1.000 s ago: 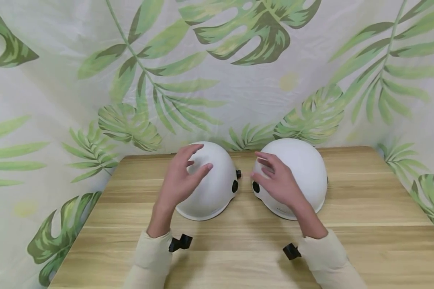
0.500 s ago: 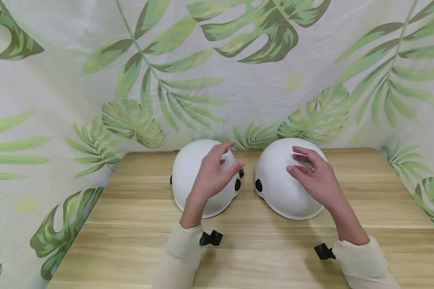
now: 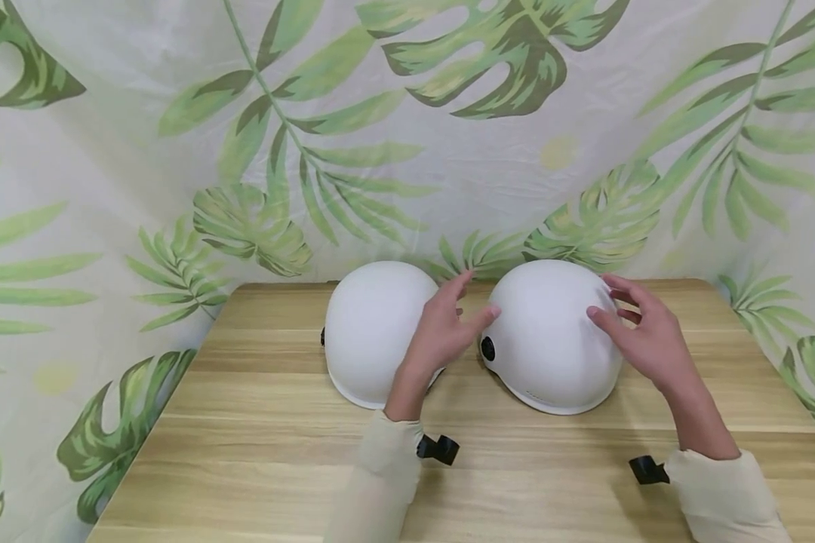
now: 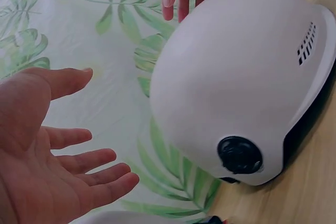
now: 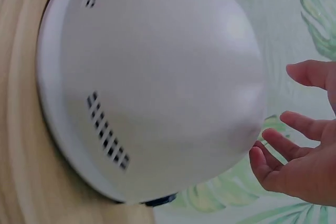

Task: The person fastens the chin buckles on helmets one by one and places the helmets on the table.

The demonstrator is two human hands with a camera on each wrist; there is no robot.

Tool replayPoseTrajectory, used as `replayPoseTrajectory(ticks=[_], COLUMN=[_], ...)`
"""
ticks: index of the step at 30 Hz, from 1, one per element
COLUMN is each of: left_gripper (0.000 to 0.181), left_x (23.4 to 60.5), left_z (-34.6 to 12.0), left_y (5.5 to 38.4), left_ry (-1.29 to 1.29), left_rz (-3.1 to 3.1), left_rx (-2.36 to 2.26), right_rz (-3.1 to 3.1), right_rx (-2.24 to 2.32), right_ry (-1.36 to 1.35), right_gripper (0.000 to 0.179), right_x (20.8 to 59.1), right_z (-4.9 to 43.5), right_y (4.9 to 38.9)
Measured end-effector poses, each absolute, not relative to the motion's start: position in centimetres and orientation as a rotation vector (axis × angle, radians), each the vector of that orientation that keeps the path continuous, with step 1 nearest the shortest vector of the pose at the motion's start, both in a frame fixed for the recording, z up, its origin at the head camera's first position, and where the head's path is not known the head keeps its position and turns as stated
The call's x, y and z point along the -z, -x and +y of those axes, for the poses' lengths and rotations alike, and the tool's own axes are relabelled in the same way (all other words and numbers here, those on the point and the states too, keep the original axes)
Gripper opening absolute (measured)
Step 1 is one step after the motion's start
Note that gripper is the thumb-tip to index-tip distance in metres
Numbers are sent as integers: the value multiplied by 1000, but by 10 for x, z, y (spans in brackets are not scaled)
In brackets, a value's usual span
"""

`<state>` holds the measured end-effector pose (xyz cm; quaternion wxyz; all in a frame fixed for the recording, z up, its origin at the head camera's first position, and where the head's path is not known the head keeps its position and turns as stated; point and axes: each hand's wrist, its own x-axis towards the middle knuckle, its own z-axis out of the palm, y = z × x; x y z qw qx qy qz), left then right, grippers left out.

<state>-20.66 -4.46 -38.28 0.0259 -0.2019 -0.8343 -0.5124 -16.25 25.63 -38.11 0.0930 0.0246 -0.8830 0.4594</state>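
Observation:
Two white helmets sit dome-up side by side on the wooden table. In the head view the left helmet [image 3: 376, 324] is partly covered by my left hand [image 3: 444, 324], which hovers between the two with thumb and fingers spread. The right helmet [image 3: 550, 339] has a black round disc [image 4: 240, 155] on its side and small vent slots [image 4: 307, 44] near its brim. My right hand [image 3: 648, 335] is at that helmet's right side, thumb and fingers apart, fingertips close by the shell. Both palms face the right helmet from opposite sides, and neither hand grips anything.
The wooden table [image 3: 258, 452] ends at the back against a leaf-printed cloth [image 3: 475, 173], which also hangs along both sides. Black mounts are strapped at both wrists, including the left mount [image 3: 438, 449] and the right mount [image 3: 648, 470].
Both hands have moved to the right, the left from over the left helmet to the gap, the right from over the right helmet to its right side. The helmets stay put.

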Motion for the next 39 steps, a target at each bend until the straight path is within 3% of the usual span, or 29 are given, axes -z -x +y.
replayPoseTrajectory(ticks=[14, 39], left_gripper=[83, 80], left_x=[402, 423], left_z=[-24, -16], left_y=[209, 211], left_ry=[609, 660], left_rz=[-2771, -2818], left_rx=[1421, 1382], right_rz=[-2765, -2893], right_rx=[-1551, -1567], right_ry=[-7, -95], right_gripper=[88, 90], right_x=[412, 416], right_z=[284, 299], right_y=[174, 176])
